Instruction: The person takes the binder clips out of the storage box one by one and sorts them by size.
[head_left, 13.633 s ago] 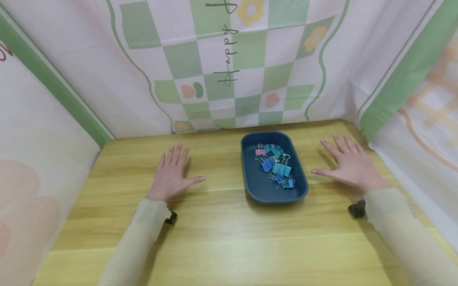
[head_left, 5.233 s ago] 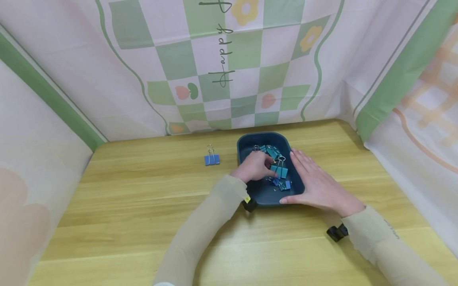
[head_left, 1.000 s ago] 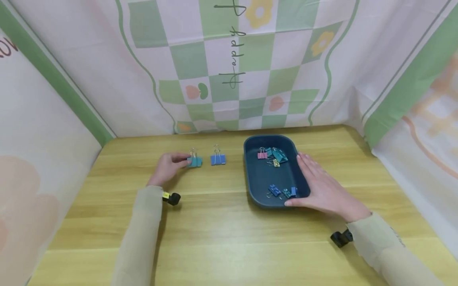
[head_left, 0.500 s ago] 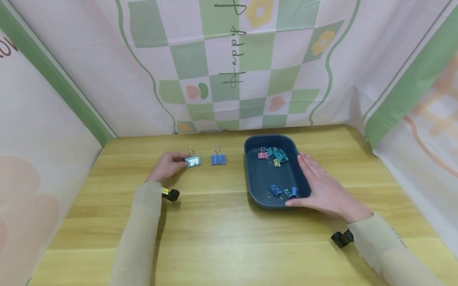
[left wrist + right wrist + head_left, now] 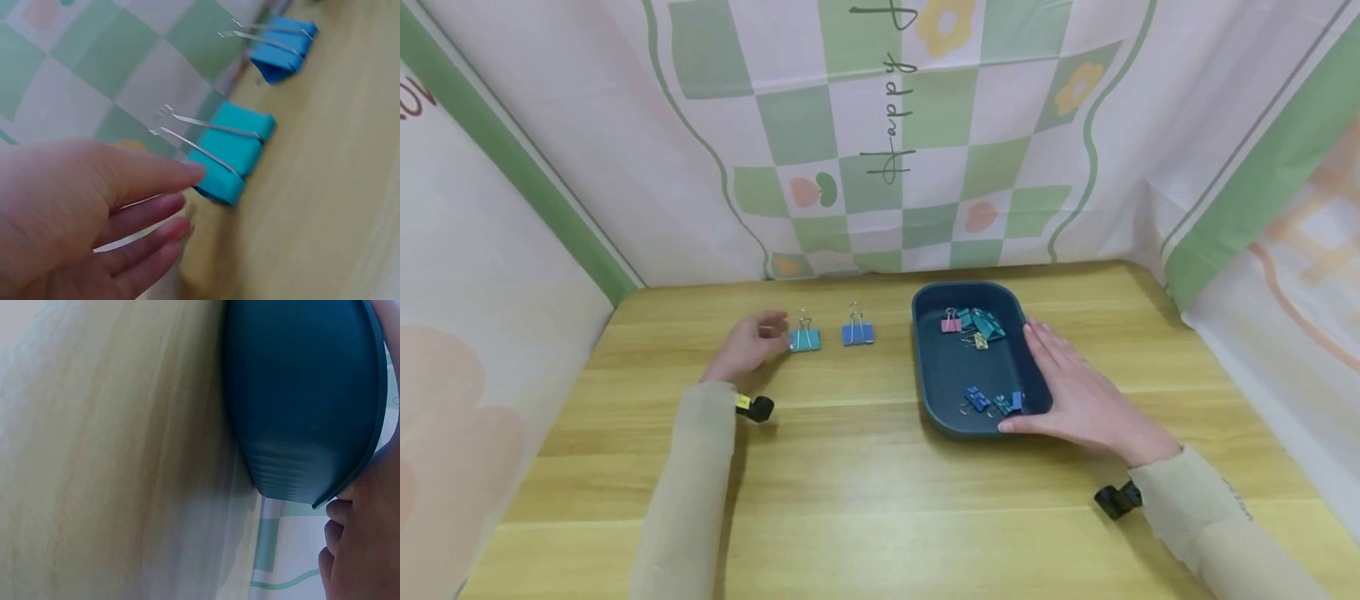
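Observation:
A teal binder clip (image 5: 805, 340) stands on the table, its wire handles toward the curtain. My left hand (image 5: 749, 345) is at its left side, fingers loosely spread; in the left wrist view the thumb tip of the hand (image 5: 119, 212) is at the edge of the teal clip (image 5: 232, 150), and the other fingers hold nothing. A blue binder clip (image 5: 857, 334) stands just to the right. My right hand (image 5: 1086, 395) rests along the right side and near corner of a dark blue tray (image 5: 931, 408), fingers straight. In the right wrist view the tray's outer wall (image 5: 306, 394) shows.
Inside the tray lie a pink clip (image 5: 951, 323), teal clips (image 5: 985, 325) and a yellow clip (image 5: 981, 341) toward the back. Small blue clips (image 5: 976, 398) and a small teal one are near its front. A patterned curtain (image 5: 857, 150) rises behind the table.
A blue and a teal clip have come out of the tray onto the table. Since half a second ago my left fingers have loosened from the teal clip and drawn slightly left. The right hand stays put.

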Available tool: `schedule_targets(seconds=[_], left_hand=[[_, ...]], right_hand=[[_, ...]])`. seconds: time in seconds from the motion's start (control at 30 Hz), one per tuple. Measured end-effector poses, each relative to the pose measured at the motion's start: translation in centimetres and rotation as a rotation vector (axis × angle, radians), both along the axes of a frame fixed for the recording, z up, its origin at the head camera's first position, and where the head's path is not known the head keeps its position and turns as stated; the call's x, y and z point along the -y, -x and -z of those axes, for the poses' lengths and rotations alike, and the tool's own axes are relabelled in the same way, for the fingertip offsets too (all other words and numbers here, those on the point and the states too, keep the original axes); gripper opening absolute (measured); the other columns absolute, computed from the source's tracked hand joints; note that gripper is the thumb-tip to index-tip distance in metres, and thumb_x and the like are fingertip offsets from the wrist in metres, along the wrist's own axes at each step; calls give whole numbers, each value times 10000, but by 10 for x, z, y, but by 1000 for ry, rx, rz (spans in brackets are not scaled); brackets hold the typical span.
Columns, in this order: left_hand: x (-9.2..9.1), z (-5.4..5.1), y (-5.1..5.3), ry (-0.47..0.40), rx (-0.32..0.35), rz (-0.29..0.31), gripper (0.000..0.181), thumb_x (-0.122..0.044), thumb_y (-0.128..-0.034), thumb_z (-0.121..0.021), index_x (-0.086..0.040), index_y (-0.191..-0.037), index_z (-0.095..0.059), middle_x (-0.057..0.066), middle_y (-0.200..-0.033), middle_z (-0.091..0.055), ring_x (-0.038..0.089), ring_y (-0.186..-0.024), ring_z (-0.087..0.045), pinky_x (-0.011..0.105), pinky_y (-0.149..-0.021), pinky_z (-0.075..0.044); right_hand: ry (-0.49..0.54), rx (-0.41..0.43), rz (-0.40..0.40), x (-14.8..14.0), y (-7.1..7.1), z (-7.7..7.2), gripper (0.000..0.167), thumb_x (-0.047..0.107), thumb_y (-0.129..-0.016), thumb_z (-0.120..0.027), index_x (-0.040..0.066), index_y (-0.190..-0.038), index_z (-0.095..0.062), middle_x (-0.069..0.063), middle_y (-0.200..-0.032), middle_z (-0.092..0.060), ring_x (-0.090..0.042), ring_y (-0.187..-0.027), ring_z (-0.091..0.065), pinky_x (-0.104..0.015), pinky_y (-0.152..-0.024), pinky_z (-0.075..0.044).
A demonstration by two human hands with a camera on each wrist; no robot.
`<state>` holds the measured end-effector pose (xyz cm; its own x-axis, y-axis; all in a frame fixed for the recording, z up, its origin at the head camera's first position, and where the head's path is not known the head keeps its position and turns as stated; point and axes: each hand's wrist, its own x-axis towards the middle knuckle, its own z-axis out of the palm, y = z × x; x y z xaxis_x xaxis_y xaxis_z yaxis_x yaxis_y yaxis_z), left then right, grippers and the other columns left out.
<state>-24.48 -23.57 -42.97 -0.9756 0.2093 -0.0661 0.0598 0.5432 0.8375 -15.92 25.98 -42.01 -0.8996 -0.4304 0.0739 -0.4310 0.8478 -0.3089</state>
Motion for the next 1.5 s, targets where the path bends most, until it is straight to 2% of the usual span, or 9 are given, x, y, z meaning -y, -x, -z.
schedule_targets(seconds=[0.1,0.27,0.37,0.5,0.63,0.8,1.1,1.3,1.5], left_hand=[[-2,-12,-1,-59,-30,-46,604,-121,-977,-693,20,-1502,-430,242,-1436,-517,402,-1296,-507,529,-1071,-427],[-12,-30,-1,-86,-143,-90,603,-200,-960,-736,-10,-1472,-483,214,-1418,-548,357,-1306,-511,479,-1108,-396],[-23,-38,-1,-95,-212,-96,581,-209,-944,-761,-8,-1436,-525,189,-1391,-579,317,-1298,-529,427,-1126,-380],[-43,-43,-3,-130,-249,-84,576,-249,-921,-790,-41,-1408,-567,148,-1369,-601,272,-1278,-546,420,-1117,-394],[-64,-45,-8,-166,-243,-45,569,-273,-905,-807,-80,-1395,-590,119,-1358,-613,253,-1272,-550,449,-1112,-398],[-90,-44,-12,-174,-233,7,544,-271,-892,-822,-94,-1363,-618,74,-1336,-635,245,-1259,-568,395,-1090,-423],[-131,-32,-21,-221,-217,112,532,-189,-863,-848,-59,-1333,-635,112,-1298,-657,306,-1204,-613,452,-1046,-472],[-154,-25,-28,-197,-192,142,612,-318,-834,-871,-96,-1351,-630,7,-1317,-647,206,-1222,-601,388,-1053,-470],[-174,-27,-29,-243,-161,187,674,-358,-827,-870,-122,-1399,-601,4,-1391,-610,138,-1258,-568,384,-1077,-447]], right_hand=[[-4,-5,-1,0,0,-1,1362,764,-720,-754,49,-1630,-37,-124,-1695,5,-336,-1539,-39,-598,-1178,-207],[-7,-6,-8,-1,0,-1,1357,762,-726,-751,37,-1627,-41,-150,-1691,-14,-346,-1537,-41,-584,-1188,-192],[-8,-2,-8,0,1,-1,1356,761,-725,-752,35,-1627,-46,-154,-1691,-15,-343,-1538,-38,-581,-1189,-188],[-14,1,-6,1,1,-1,1361,768,-720,-752,37,-1627,-48,-151,-1691,-15,-340,-1538,-36,-585,-1186,-195],[-12,0,-14,1,1,-2,1359,763,-728,-748,28,-1625,-41,-171,-1687,-15,-363,-1534,-42,-606,-1177,-200],[-17,8,-22,0,1,-2,1354,766,-742,-733,22,-1622,-22,-153,-1688,27,-374,-1533,-35,-614,-1175,-191],[-21,6,-20,0,1,-1,1349,765,-741,-735,33,-1625,-26,-146,-1690,17,-354,-1537,-27,-602,-1181,-191],[-26,20,-20,0,2,-3,1349,772,-748,-721,24,-1622,-15,-166,-1687,21,-364,-1535,-21,-608,-1181,-181],[-26,22,-23,0,2,-3,1351,773,-748,-722,23,-1621,-13,-184,-1684,7,-366,-1535,-20,-611,-1179,-182]])
